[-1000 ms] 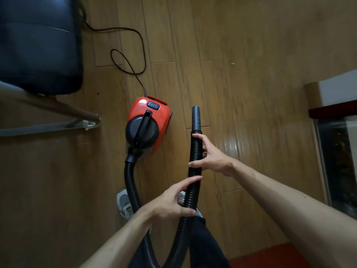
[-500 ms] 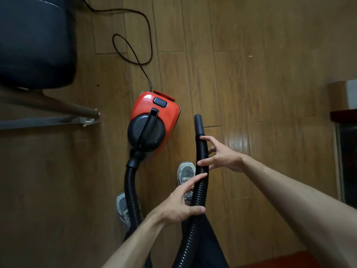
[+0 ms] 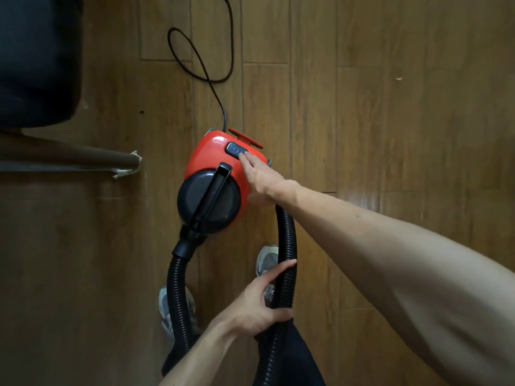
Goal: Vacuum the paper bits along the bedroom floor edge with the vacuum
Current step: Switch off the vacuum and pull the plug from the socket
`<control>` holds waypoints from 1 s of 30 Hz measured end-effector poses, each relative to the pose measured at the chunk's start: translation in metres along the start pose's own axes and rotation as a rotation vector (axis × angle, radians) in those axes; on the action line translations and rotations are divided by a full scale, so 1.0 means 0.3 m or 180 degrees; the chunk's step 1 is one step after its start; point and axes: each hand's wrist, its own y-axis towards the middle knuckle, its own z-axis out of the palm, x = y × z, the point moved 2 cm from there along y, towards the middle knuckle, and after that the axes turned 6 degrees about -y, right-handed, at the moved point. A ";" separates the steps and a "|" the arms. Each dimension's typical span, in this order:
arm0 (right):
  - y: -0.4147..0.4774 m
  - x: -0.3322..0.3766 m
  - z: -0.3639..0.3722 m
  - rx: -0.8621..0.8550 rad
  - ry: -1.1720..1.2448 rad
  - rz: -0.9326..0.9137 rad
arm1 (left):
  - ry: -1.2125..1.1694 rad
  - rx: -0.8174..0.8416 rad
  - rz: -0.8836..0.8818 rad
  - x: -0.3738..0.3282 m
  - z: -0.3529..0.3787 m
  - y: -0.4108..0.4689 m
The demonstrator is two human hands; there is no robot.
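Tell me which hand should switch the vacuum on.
Right. The right hand already reaches over the red vacuum, fingertips at its dark button. The left hand is wrapped around the black hose, lower in the picture and busy.

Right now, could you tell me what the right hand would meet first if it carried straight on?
The right hand points at the dark button on the red vacuum; its fingertips seem already there, though contact is unclear.

Dim, warm indoor light. A glare patch on the wooden floor (image 3: 359,199) at centre right; the left side lies in shadow. Wide-angle distortion bends the edges; the near forearm (image 3: 418,274) at lower right is blurred.
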 end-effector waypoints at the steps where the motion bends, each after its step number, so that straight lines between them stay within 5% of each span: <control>1: 0.028 0.007 0.001 0.0011 -0.0059 -0.0032 | 0.0045 -0.0004 -0.0033 0.004 -0.004 0.005; 12: 0.124 0.017 0.002 0.0220 -0.0680 0.0066 | 0.0165 0.0024 -0.0128 0.017 -0.002 0.059; 20: -0.086 -0.163 0.015 -0.0348 0.0643 0.0201 | 0.0118 0.0023 -0.0076 0.007 0.026 0.049; 30: -0.412 -0.337 0.211 0.0855 0.2463 0.0570 | 0.0503 0.0081 -0.0106 -0.034 0.111 0.028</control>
